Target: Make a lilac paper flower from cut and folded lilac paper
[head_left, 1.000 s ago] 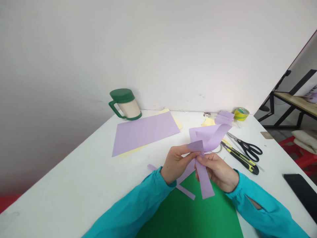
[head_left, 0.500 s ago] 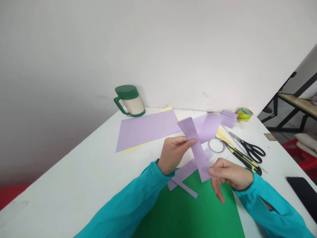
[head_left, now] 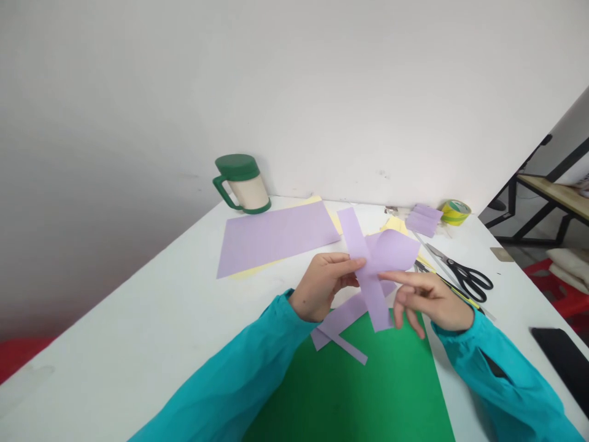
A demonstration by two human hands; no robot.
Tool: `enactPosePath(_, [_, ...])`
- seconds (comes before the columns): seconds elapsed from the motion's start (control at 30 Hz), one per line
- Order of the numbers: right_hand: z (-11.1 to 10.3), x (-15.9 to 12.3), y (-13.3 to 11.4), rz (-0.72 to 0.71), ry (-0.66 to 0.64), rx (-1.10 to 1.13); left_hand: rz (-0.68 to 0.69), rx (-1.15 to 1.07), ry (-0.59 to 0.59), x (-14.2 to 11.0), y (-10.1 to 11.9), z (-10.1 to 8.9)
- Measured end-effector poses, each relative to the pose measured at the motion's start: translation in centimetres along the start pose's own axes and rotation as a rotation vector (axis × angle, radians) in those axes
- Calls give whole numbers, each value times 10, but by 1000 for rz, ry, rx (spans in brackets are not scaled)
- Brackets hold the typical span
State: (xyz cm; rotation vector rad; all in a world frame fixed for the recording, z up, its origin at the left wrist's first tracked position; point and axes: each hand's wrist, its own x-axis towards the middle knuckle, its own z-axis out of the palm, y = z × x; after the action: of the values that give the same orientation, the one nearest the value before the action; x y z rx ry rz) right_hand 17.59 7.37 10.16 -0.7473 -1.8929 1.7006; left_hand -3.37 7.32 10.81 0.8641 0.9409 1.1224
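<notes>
Between the thumb and fingers of my left hand (head_left: 324, 285) are crossed purple paper strips (head_left: 378, 310), held up above the table. One strip runs upright at a slant; a wider, curling one (head_left: 396, 248) extends from behind it to the right. My right hand (head_left: 432, 301) has its index finger stretched out, the tip at the slanted strip near the crossing, and its other fingers loosely apart. Below lie another purple strip (head_left: 338, 322) and a narrow purple strip (head_left: 353, 351), partly over a green sheet (head_left: 359, 393).
A green-lidded mug (head_left: 248, 187) stands by the wall behind a large purple sheet (head_left: 276, 239) with yellow paper beneath. On the right are black scissors (head_left: 467, 276), a partly covered utility knife (head_left: 473, 302), yellow tape (head_left: 455, 212), a folded purple piece (head_left: 423, 220) and a flat black object (head_left: 559, 356).
My right hand has moved from the slanted strip's lower end up and left to the crossing, its index finger now extended. The wider strip has dropped lower, and the white tape ring is now hidden.
</notes>
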Motion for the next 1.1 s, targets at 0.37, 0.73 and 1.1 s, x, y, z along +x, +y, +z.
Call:
enactPosePath(0.37, [35, 20, 17, 64, 194, 138, 48, 67, -41, -9, -14, 14])
enactPosePath(0.73, [50, 19, 15, 208, 346, 415, 225, 344, 5, -2, -21, 5])
enactPosePath(1.1, [58, 17, 17, 196, 371, 209, 247, 390, 24, 2, -16, 0])
